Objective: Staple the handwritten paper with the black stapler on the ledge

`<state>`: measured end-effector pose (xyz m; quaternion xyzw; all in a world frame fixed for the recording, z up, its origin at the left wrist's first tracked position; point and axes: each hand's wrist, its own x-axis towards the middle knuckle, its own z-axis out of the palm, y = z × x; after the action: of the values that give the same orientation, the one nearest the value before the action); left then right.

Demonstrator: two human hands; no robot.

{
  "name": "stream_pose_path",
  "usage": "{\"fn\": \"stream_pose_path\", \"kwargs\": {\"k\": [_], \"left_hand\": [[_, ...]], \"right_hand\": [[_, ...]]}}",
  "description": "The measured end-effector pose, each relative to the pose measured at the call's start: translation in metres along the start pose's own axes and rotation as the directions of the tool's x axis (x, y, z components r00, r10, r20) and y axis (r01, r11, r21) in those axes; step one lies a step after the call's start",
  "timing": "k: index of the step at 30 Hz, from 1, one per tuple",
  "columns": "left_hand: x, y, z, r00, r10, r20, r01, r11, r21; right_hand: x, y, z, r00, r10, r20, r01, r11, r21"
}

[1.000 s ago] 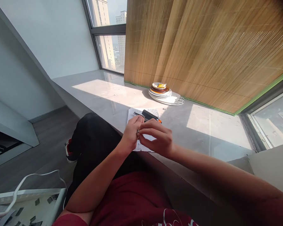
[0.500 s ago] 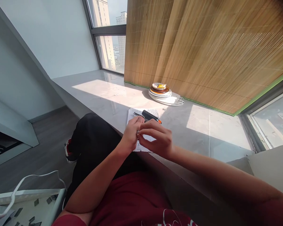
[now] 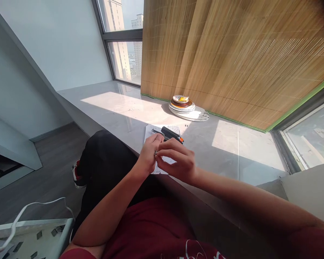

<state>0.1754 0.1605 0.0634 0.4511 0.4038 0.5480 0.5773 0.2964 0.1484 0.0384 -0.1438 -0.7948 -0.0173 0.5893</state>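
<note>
My left hand (image 3: 148, 154) is closed, its fingers curled in front of me over the edge of the ledge; whatever lies inside it is hidden. Against it, my right hand (image 3: 178, 158) pinches with thumb and fingertips at a tiny dark piece (image 3: 155, 153), too small to name. Partly beneath both hands is a white printed sheet of paper (image 3: 148, 131). On the paper, just beyond my fingers, rests a black cylindrical object (image 3: 170, 133) with an orange end. A thinner dark item (image 3: 157, 132) lies alongside it, partly covered.
A stack of plates (image 3: 182, 106) stands by the bamboo blind (image 3: 205, 54) on the pale ledge (image 3: 110, 104). Tiny dark bits (image 3: 186, 126) lie nearby. At lower left, a white tray (image 3: 29, 233) holds several small dark pieces, with a white cable (image 3: 37, 203) above.
The whole view has shifted slightly. Both hands stay together in nearly the same pose, and the tiny dark piece shows a little more clearly at my right fingertips.
</note>
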Motion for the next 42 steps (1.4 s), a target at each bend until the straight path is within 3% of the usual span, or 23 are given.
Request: {"fn": "stream_pose_path", "kwargs": {"k": [3,7,11,16,19,22,27,32,37,42], "left_hand": [[0.001,-0.002,0.000,1.000,-0.019,-0.008,0.020,0.997,0.078],[0.002,-0.003,0.000,1.000,-0.018,0.001,0.018,1.000,0.009],[0.002,-0.002,-0.001,0.999,-0.035,0.004,0.035,0.997,0.073],[0.002,-0.004,0.001,0.999,-0.051,0.010,0.052,0.997,-0.061],[0.000,-0.003,0.003,0.998,-0.054,0.022,0.055,0.998,-0.024],[-0.002,0.000,0.003,0.999,-0.036,0.041,0.038,0.997,-0.068],[0.000,0.003,0.001,1.000,-0.016,0.008,0.015,0.994,0.105],[-0.001,-0.004,0.001,0.996,-0.053,0.071,0.060,0.992,-0.109],[-0.001,-0.008,0.001,0.996,-0.068,0.057,0.070,0.997,-0.030],[-0.003,-0.004,0.002,0.996,-0.064,0.069,0.070,0.993,-0.096]], "right_hand": [[-0.001,-0.001,0.000,0.998,-0.044,0.052,0.043,0.999,0.017],[-0.001,-0.001,0.001,1.000,-0.003,0.004,0.003,1.000,-0.011],[-0.003,-0.001,0.002,0.998,-0.046,0.048,0.046,0.999,0.011],[-0.004,0.002,0.001,0.999,0.048,0.019,-0.047,0.997,-0.062],[-0.004,0.003,0.000,0.999,0.003,0.044,0.000,0.998,-0.057],[-0.003,0.002,0.001,0.999,0.033,0.010,-0.032,0.997,-0.067],[-0.003,-0.002,0.001,0.998,-0.034,0.050,0.034,0.999,0.002],[-0.001,0.002,0.000,1.000,0.013,-0.003,-0.013,0.999,-0.043],[-0.001,0.006,0.000,0.993,-0.114,0.038,0.115,0.993,-0.026],[-0.001,0.006,0.000,0.998,-0.063,0.003,0.063,0.998,-0.003]]}}
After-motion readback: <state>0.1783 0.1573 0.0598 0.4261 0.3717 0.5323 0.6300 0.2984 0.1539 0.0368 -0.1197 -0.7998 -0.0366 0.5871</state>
